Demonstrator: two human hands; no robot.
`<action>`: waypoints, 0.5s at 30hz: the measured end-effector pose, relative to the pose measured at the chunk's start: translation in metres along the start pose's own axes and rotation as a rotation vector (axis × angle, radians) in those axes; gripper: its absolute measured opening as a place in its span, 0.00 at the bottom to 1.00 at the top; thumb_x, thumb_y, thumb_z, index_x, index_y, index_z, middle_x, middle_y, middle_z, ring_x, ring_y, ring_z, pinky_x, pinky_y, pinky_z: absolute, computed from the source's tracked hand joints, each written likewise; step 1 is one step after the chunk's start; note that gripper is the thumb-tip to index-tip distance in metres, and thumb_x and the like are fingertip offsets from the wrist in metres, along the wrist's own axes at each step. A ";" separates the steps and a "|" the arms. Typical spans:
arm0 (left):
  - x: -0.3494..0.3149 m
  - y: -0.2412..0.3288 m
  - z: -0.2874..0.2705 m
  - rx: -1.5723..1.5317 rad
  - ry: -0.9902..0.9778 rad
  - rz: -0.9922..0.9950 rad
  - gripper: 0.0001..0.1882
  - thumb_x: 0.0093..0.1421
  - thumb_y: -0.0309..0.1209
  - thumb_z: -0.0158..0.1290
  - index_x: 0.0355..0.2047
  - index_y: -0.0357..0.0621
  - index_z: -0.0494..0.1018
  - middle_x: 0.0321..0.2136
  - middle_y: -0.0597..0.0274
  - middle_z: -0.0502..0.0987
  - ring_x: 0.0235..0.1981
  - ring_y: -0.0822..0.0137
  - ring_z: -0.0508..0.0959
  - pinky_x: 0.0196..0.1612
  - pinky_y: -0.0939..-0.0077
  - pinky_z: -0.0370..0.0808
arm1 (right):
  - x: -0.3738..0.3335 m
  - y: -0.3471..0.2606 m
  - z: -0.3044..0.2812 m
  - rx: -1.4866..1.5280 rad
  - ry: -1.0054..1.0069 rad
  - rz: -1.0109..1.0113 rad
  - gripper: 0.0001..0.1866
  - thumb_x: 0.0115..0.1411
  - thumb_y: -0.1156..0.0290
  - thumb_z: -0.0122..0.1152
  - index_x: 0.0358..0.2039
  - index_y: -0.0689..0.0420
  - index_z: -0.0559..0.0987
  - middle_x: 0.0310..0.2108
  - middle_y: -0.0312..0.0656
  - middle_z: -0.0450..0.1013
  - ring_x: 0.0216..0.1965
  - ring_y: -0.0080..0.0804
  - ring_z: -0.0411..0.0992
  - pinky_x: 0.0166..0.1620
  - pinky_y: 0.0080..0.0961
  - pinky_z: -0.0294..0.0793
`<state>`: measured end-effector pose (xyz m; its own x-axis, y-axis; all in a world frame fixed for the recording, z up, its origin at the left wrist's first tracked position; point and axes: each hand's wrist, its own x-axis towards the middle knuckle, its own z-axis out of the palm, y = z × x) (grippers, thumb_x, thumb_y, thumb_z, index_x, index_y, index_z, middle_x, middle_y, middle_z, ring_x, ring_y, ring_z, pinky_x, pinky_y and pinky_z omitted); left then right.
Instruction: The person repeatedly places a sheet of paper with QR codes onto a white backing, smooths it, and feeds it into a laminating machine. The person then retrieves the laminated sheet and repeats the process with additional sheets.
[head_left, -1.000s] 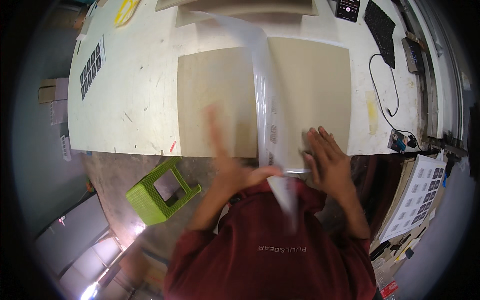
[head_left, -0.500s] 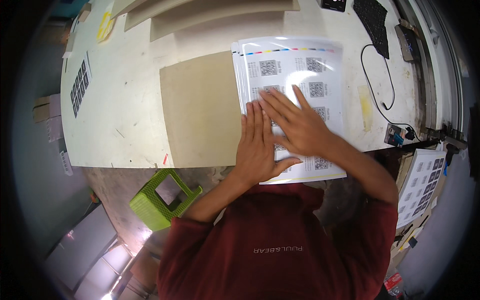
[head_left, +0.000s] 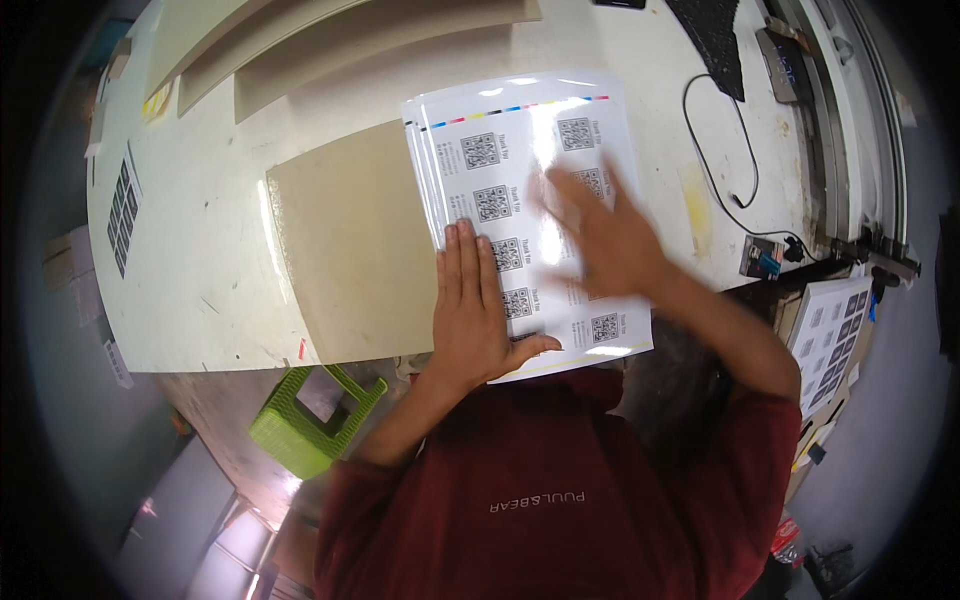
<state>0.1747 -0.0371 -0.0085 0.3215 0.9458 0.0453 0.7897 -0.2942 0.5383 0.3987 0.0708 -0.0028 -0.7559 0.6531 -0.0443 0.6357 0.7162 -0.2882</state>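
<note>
A stack of glossy white printed sheets (head_left: pixel 560 230) with rows of square black codes lies before me, its near end over the table's front edge. My left hand (head_left: pixel 472 310) rests flat on the stack's left side, fingers stretched forward and thumb out to the right. Over the right half of the sheets is my right hand (head_left: pixel 610 240), blurred by motion, its fingers spread with nothing in them. Whether it touches the top sheet I cannot tell. To the left of the stack lies a tan board (head_left: pixel 350 250), partly covered by the sheets' left edge.
Long tan boards (head_left: pixel 390 45) stand at the far side of the white table (head_left: pixel 210 230). On the right are a black cable (head_left: pixel 745 140) and a small box (head_left: pixel 762 257). More printed sheets (head_left: pixel 830 340) lie beyond the right edge. A green stool (head_left: pixel 300 425) stands below left.
My right hand has moved apart from my left hand toward the right side of the sheets. The whole view has shifted somewhat. My left hand stays flat on the stack.
</note>
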 end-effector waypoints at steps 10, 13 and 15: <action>0.005 0.009 0.002 0.101 0.058 -0.014 0.64 0.55 0.67 0.55 0.66 0.15 0.45 0.67 0.16 0.45 0.69 0.23 0.46 0.67 0.32 0.50 | -0.073 -0.035 0.012 0.012 0.087 0.326 0.49 0.62 0.38 0.54 0.72 0.58 0.54 0.74 0.59 0.42 0.74 0.66 0.36 0.62 0.84 0.30; 0.003 0.008 0.003 0.097 0.060 -0.023 0.63 0.57 0.64 0.55 0.67 0.17 0.43 0.67 0.17 0.43 0.70 0.24 0.44 0.68 0.32 0.46 | -0.109 -0.068 0.016 0.045 0.078 0.348 0.47 0.62 0.38 0.55 0.71 0.57 0.57 0.74 0.59 0.43 0.74 0.66 0.38 0.61 0.84 0.29; 0.000 0.009 0.000 0.039 0.011 -0.039 0.60 0.58 0.59 0.57 0.68 0.19 0.41 0.68 0.17 0.40 0.71 0.24 0.41 0.69 0.33 0.43 | -0.111 -0.068 0.011 0.071 0.107 0.333 0.46 0.62 0.43 0.59 0.70 0.60 0.57 0.72 0.59 0.47 0.73 0.65 0.43 0.65 0.77 0.37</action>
<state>0.1812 -0.0394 -0.0035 0.2846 0.9580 0.0345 0.8215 -0.2622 0.5063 0.4382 -0.0531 0.0112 -0.4858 0.8728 -0.0473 0.8293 0.4431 -0.3404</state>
